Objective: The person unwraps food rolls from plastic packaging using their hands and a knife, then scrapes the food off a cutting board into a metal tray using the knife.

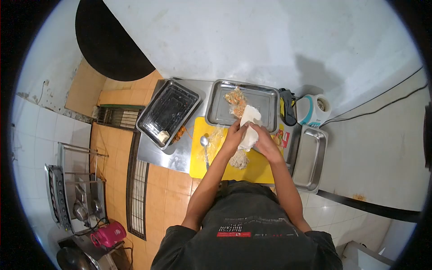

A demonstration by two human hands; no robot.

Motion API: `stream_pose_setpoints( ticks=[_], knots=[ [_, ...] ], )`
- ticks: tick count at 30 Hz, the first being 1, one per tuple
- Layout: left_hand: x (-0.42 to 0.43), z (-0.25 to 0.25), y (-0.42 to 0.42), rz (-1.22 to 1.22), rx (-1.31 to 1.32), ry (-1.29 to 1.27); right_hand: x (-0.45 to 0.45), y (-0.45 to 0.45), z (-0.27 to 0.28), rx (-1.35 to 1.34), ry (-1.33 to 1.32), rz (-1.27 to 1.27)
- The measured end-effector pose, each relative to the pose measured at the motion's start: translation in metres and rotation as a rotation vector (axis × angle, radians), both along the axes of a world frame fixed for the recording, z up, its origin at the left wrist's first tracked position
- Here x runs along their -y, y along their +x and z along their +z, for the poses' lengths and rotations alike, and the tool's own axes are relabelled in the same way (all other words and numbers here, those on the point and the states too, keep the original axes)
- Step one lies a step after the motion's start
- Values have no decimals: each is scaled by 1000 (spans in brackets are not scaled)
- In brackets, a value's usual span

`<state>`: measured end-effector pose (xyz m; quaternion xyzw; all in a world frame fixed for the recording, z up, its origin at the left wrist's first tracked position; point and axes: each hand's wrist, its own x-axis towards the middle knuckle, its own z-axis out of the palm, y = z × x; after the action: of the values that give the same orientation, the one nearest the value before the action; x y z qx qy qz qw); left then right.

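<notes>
Both of my hands hold a limp white wrapper sheet (250, 116) that looks like thin dough. It hangs above the front edge of a metal tray (216, 100). My left hand (234, 136) pinches its left side, and my right hand (265, 141) grips its right side. In that tray lies a heap of orange and white shredded filling (236, 100), partly on clear plastic. Below my hands, a pale crumbly mound (239, 159) rests on the yellow cutting board (196, 170). A spoon (204, 141) and clear plastic film (216, 135) lie to the left on the board.
A dark metal tray (173, 105) holding a pale block (163, 136) sits at the left of the steel table (153, 155). To the right are a white and teal appliance (310, 109), a deep steel pan (310, 155) and a red packet (282, 138).
</notes>
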<state>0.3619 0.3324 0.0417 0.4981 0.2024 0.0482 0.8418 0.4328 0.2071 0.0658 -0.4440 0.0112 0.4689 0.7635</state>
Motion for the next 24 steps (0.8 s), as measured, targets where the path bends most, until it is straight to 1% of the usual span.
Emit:
stream_pose_setpoints(
  ticks=[2, 4, 6, 7, 8, 9, 11, 12, 13, 14, 15, 17, 18, 19, 20, 21, 22, 23, 24],
  knots=[
    [1, -2, 0, 29, -5, -29, -2, -1, 12, 35, -66, 76],
    [2, 0, 0, 56, -7, -58, -5, -2, 6, 75, -47, 95],
    [3, 4, -1, 69, -78, -145, -5, -7, 11, 115, -28, 114],
    [3, 6, -2, 70, -75, -146, -3, -15, 23, 264, -197, 101],
    [3, 8, -3, 47, -90, -273, -3, -19, 31, 411, -365, 87],
    [3, 8, -4, 24, -103, -399, 0, -15, 29, 414, -364, 88],
    [5, 2, -6, 21, -92, -414, 11, -5, 23, 711, -312, 298],
    [6, 0, -5, 15, -81, -428, 14, -5, 33, 714, -313, 296],
    [5, 1, -3, 12, -79, -428, 18, -6, 53, 772, -411, 306],
    [4, 2, -2, 5, -68, -371, 21, -7, 64, 827, -511, 314],
    [3, 4, -1, -3, -55, -312, 25, -6, 61, 828, -513, 310],
    [1, 10, 6, -3, -56, -279, 31, -1, 50, 953, -500, 67],
    [0, 13, 10, 2, -58, -248, 31, -2, 47, 942, -645, -18],
    [0, 13, 15, 0, -51, -247, 31, -1, 27, 949, -645, -21],
    [0, 10, 21, -1, -47, -246, 29, 2, -6, 770, -495, -188],
    [0, 7, 28, -4, -43, -244, 28, 6, -25, 587, -340, -347],
    [1, 5, 35, -9, -37, -243, 28, 12, -25, 370, -402, -233],
    [3, 3, 43, -53, -51, -189, 25, 18, -26, 373, -402, -239],
    [5, -1, 51, -97, -66, -137, 22, 21, -25, 60, -86, -176]
  ],
)
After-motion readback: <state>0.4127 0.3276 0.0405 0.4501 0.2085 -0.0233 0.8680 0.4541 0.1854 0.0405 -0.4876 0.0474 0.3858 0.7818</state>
